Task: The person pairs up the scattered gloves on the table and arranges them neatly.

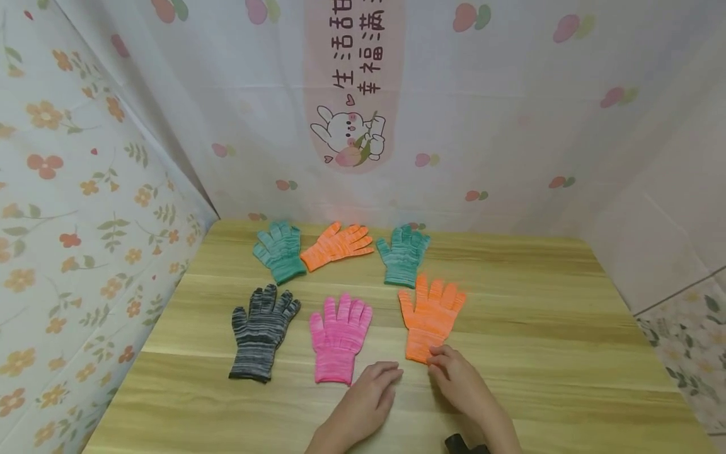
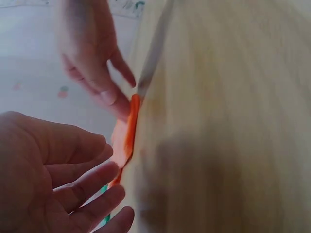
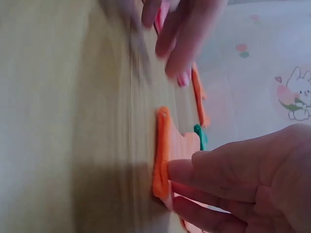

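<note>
An orange knit glove (image 1: pixel 431 318) lies flat with its fingers pointing away and its cuff toward me. At the cuff's near right corner is my right hand (image 1: pixel 458 381); in the right wrist view its fingers (image 3: pixel 187 170) rest on the cuff. My left hand (image 1: pixel 363 403), loosely bent and holding nothing, hovers over the table between the orange glove and a pink glove (image 1: pixel 340 340). In the left wrist view the left hand's fingers (image 2: pixel 97 194) are spread a little, with the orange cuff (image 2: pixel 131 131) beyond them.
A black-and-grey glove (image 1: pixel 261 334) lies left of the pink one. Along the back are a green glove (image 1: pixel 280 252), another orange glove (image 1: pixel 337 246) and a second green glove (image 1: pixel 404 255). A black object (image 1: pixel 462 444) shows by my right forearm. Printed cloth (image 1: pixel 482 126) hangs behind the wooden table (image 1: pixel 539 353).
</note>
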